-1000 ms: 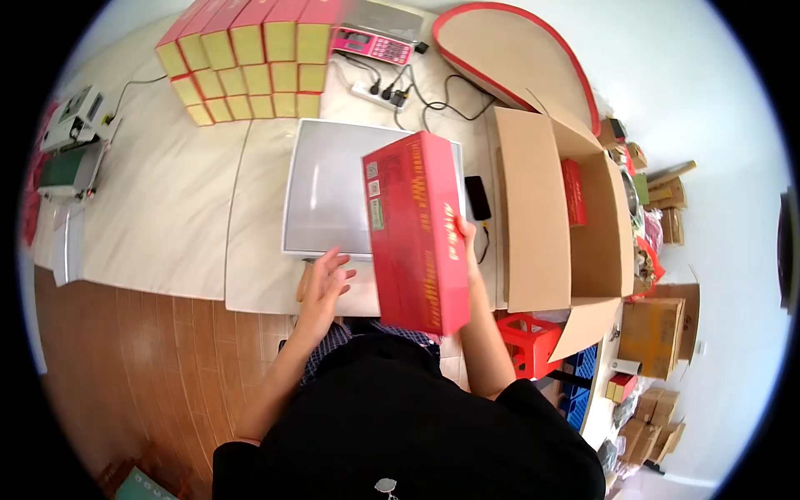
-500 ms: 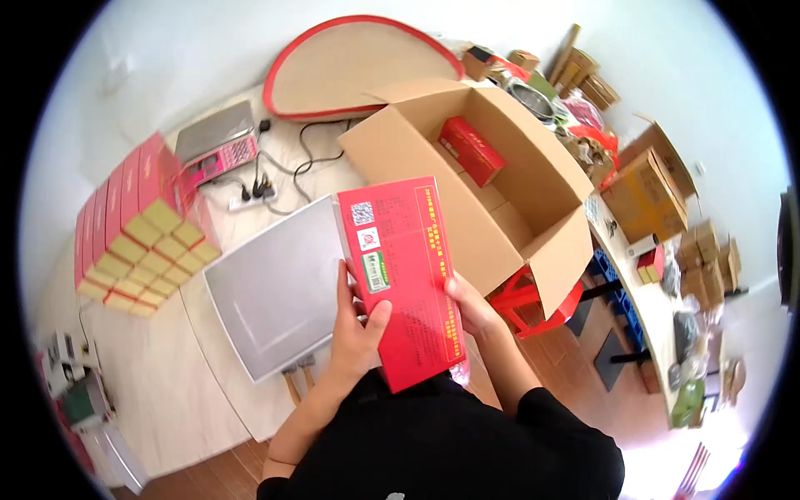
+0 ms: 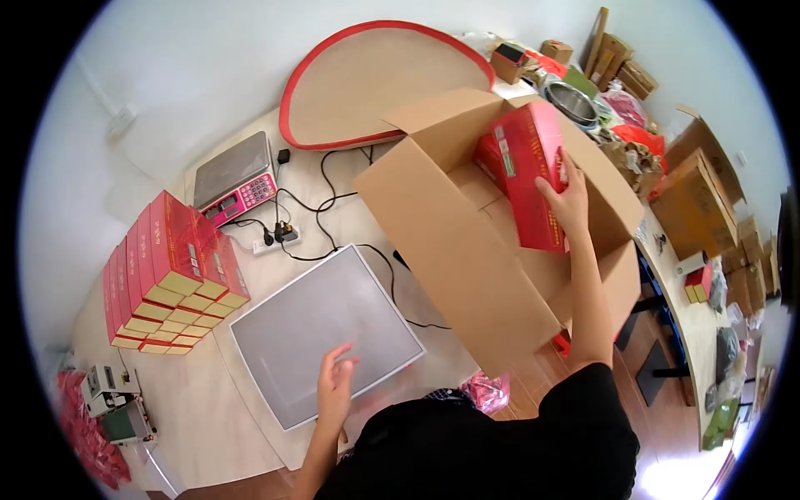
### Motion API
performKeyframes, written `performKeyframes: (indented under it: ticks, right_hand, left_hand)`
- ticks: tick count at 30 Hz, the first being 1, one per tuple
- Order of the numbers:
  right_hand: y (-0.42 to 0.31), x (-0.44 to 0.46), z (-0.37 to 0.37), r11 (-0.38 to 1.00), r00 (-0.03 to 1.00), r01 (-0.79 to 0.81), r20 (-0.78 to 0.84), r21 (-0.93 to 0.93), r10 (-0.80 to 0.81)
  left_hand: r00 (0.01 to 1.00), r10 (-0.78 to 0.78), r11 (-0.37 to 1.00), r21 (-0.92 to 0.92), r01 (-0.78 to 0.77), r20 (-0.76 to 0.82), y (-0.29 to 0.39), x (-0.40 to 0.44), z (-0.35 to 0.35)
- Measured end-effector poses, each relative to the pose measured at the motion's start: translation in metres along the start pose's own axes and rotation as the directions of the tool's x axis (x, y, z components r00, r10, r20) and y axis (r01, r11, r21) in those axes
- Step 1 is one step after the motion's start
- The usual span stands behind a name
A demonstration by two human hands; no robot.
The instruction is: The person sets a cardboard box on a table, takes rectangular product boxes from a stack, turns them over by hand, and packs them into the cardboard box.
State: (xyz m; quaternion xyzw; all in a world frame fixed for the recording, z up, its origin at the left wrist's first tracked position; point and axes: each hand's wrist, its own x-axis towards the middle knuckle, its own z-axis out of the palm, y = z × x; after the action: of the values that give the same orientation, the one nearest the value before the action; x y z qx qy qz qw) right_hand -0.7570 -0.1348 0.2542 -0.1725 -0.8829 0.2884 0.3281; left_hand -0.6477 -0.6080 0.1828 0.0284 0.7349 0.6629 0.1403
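One pale, marbled tabletop (image 3: 200, 408) spreads across the left and middle of the frame, against a white wall (image 3: 200, 75). At the left of the frame I see a stack of red boxes (image 3: 158, 258) with yellow ends; just above and to the right sit a pink-keyed scale (image 3: 233, 171) and a white power strip (image 3: 277, 242) with black cables trailing off. A red-rimmed, half-round panel (image 3: 375, 87) stands at upper centre, and a grey panel with a white rim (image 3: 308, 333) lies flat at lower centre. At upper right, a steel bowl (image 3: 572, 102) sits among crowded packages; wooden flooring (image 3: 533, 379) shows lower down.

The right arm reaches up into an open cardboard carton (image 3: 450, 258), right of centre. There the right hand (image 3: 567, 196) has a closed grip on a red carton-bound box (image 3: 527, 158), thumb on one side and fingers round the other; the box tilts inside, overlapping a second red box (image 3: 489, 158). The left hand (image 3: 336, 375) is over the grey panel's lower edge, fingers loosely bent, its grip slack and empty.
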Motion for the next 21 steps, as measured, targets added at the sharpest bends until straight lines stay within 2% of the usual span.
performKeyframes:
  ticks: [2, 4, 5, 7, 8, 10, 12, 14, 16, 18, 19, 20, 21]
  right_hand:
    - [0.053, 0.022, 0.063, 0.972, 0.995, 0.071, 0.086, -0.222, -0.053]
    - [0.081, 0.029, 0.113, 0.930, 0.978, 0.079, 0.209, -0.360, -0.002]
    - [0.102, 0.031, 0.140, 0.895, 0.975, 0.105, 0.221, -0.433, -0.008]
    - [0.126, 0.036, 0.183, 0.833, 0.968, 0.111, 0.249, -0.541, 0.033]
    - [0.135, 0.041, 0.200, 0.837, 0.965, 0.114, 0.258, -0.535, 0.034]
    - [0.153, 0.051, 0.226, 0.796, 0.985, 0.118, 0.172, -0.594, -0.017]
    - [0.171, 0.059, 0.242, 0.798, 0.983, 0.104, 0.183, -0.594, 0.008]
    - [0.184, 0.064, 0.254, 0.725, 0.979, 0.200, 0.171, -0.659, -0.115]
    - [0.192, 0.062, 0.265, 0.758, 0.982, 0.164, 0.177, -0.631, -0.065]
    - [0.197, 0.060, 0.271, 0.729, 0.984, 0.176, 0.133, -0.662, -0.117]
    - [0.208, 0.061, 0.275, 0.739, 0.984, 0.166, 0.156, -0.653, -0.083]
    - [0.234, 0.061, 0.282, 0.739, 0.979, 0.205, 0.148, -0.642, -0.142]
    - [0.238, 0.066, 0.280, 0.755, 0.976, 0.179, 0.214, -0.631, -0.052]
  left_hand:
    - [0.976, -0.152, 0.988, -0.008, 0.153, -0.156, -0.015, -0.007, -0.018]
    - [0.944, -0.220, 0.975, -0.027, 0.221, -0.244, -0.021, -0.014, -0.030]
    - [0.908, -0.283, 0.959, -0.059, 0.278, -0.310, -0.022, -0.015, -0.033]
    - [0.882, -0.306, 0.950, -0.062, 0.305, -0.357, -0.019, -0.015, -0.037]
    - [0.862, -0.324, 0.943, -0.062, 0.326, -0.389, -0.018, -0.013, -0.038]
    - [0.850, -0.336, 0.938, -0.062, 0.341, -0.406, -0.022, -0.011, -0.040]
    - [0.841, -0.345, 0.934, -0.062, 0.353, -0.417, -0.026, -0.006, -0.040]
    - [0.828, -0.382, 0.920, -0.087, 0.381, -0.412, -0.027, 0.000, -0.038]
    - [0.828, -0.390, 0.917, -0.093, 0.387, -0.403, -0.028, 0.006, -0.037]
    - [0.822, -0.397, 0.916, -0.115, 0.385, -0.407, -0.030, 0.010, -0.036]
    - [0.836, -0.397, 0.915, -0.093, 0.393, -0.378, -0.031, 0.013, -0.037]
    - [0.844, -0.393, 0.916, -0.076, 0.393, -0.364, -0.031, 0.013, -0.038]
    - [0.824, -0.379, 0.923, -0.104, 0.372, -0.422, -0.032, 0.014, -0.038]
